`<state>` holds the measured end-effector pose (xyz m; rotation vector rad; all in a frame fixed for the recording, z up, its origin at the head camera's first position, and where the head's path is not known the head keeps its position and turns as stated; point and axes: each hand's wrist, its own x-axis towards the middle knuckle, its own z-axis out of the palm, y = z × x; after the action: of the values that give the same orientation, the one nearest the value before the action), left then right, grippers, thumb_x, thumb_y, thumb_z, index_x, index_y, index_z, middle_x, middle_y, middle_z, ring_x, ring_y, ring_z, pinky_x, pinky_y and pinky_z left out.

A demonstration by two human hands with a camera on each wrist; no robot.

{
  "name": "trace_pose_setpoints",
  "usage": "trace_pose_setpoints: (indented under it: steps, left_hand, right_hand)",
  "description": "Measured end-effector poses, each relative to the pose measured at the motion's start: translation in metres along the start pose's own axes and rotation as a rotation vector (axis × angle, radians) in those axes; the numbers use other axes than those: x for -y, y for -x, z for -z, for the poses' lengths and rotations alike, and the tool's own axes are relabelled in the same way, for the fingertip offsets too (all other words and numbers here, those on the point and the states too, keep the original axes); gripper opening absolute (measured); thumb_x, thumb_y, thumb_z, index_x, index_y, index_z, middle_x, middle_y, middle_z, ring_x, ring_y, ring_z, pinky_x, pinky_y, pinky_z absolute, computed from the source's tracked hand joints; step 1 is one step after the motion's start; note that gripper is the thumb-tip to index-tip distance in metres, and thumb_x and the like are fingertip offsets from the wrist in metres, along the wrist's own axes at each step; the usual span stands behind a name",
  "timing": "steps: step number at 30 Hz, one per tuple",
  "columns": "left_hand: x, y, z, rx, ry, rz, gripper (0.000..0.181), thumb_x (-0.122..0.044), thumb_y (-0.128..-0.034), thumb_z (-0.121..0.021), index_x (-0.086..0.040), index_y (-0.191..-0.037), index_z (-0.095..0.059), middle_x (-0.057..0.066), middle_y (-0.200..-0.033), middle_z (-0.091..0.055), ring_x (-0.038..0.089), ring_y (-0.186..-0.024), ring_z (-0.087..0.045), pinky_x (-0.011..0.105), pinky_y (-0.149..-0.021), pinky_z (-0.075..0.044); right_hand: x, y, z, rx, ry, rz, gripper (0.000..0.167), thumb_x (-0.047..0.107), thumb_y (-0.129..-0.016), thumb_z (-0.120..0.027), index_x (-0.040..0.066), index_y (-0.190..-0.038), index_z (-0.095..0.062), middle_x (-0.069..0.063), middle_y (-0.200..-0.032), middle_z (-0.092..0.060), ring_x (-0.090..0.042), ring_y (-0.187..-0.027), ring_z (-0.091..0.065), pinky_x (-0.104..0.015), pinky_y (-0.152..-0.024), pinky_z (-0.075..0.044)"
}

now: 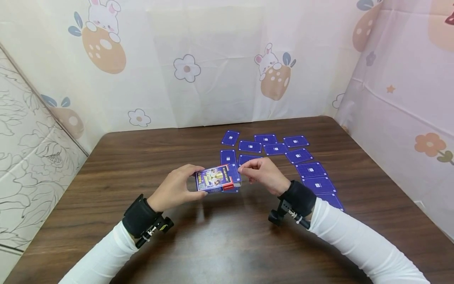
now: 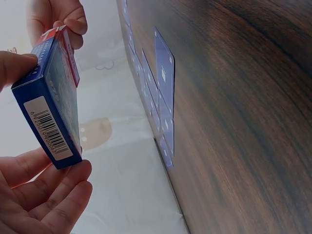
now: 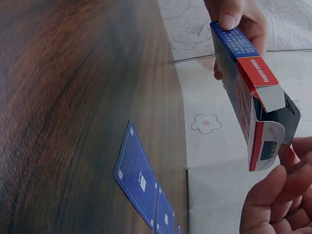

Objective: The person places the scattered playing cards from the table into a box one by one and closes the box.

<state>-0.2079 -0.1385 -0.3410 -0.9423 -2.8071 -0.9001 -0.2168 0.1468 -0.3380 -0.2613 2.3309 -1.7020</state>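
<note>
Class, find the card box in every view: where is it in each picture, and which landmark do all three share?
Head: the card box is just below centre, held by the left hand.
Left wrist: left side, barcode end towards the camera.
Right wrist: upper right, opened end towards the camera.
Shared landmark: blue cards lying on the table.

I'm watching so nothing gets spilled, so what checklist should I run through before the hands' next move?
1. Card box gripped: ok, between the left hand's thumb and fingers.
2. Box raised off the table: ok.
3. Box open: ok, a white flap stands out at the end facing the right hand.
4. Right hand's hold: cannot tell whether its fingertips pinch something or only touch.
5. Number of cards inside: cannot tell.
6. Blue cards on the table squarely lined up: not ok, some lie at angles.
</note>
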Motion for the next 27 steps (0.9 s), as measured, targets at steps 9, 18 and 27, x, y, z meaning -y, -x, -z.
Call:
trace_pose_setpoints:
  steps: [9, 18, 27]
  left_hand:
    - [-0.001, -0.001, 0.001, -0.008, -0.01, -0.017, 0.062, -0.03, -0.077, -0.083, -0.004, -0.128, -0.058, 0.008, -0.114, -0.065, 0.023, -0.097, -0.061, 0.039, -0.084, -0.052]
    - [-0.003, -0.001, 0.002, 0.0, -0.001, -0.017, 0.063, -0.03, -0.0774, -0.083, -0.003, -0.128, -0.058, 0.01, -0.117, -0.065, 0.026, -0.101, -0.062, 0.041, -0.086, -0.052]
    - [-0.001, 0.002, 0.002, -0.014, -0.009, 0.009, 0.064, -0.028, -0.0751, -0.084, -0.004, -0.128, -0.058, 0.009, -0.116, -0.065, 0.02, -0.099, -0.06, 0.04, -0.086, -0.053]
  right_hand:
    - [0.006, -0.002, -0.008, -0.051, 0.157, 0.02, 0.024, 0.017, -0.092, -0.067, -0.001, -0.106, -0.073, -0.015, -0.1, -0.068, -0.021, -0.079, -0.053, -0.026, -0.066, -0.051]
    - [0.008, -0.004, -0.014, -0.056, 0.304, 0.128, 0.017, 0.015, -0.089, -0.07, 0.002, -0.099, -0.076, -0.008, -0.083, -0.068, -0.018, -0.072, -0.051, -0.023, -0.058, -0.039]
    - [0.008, 0.003, -0.005, -0.023, 0.311, 0.189, 0.019, 0.015, -0.091, -0.068, 0.003, -0.104, -0.074, -0.008, -0.084, -0.066, -0.017, -0.074, -0.05, -0.023, -0.059, -0.039]
